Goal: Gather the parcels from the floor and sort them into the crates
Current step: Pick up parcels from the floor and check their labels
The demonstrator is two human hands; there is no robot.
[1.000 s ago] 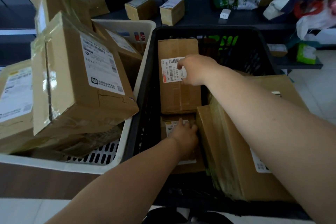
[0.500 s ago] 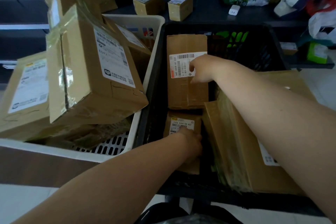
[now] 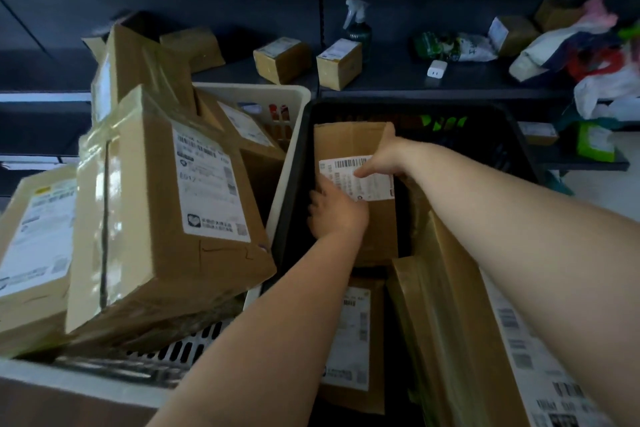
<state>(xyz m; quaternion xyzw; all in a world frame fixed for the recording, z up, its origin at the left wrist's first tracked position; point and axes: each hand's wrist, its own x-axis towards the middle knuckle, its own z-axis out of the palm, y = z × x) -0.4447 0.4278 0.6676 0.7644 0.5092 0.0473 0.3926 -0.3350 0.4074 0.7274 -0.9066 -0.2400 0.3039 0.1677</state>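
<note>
Dim indoor light, soft motion blur, wide-angle bending at edges.

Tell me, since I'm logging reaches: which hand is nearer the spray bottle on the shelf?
Right. The right hand is at the labelled parcel's far part, below the spray bottle; the left hand is lower, nearer the person.

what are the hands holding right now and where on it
Both hold the upright brown cardboard parcel in the black crate: left hand on its left edge, right hand at the upper right, over the label.
</note>
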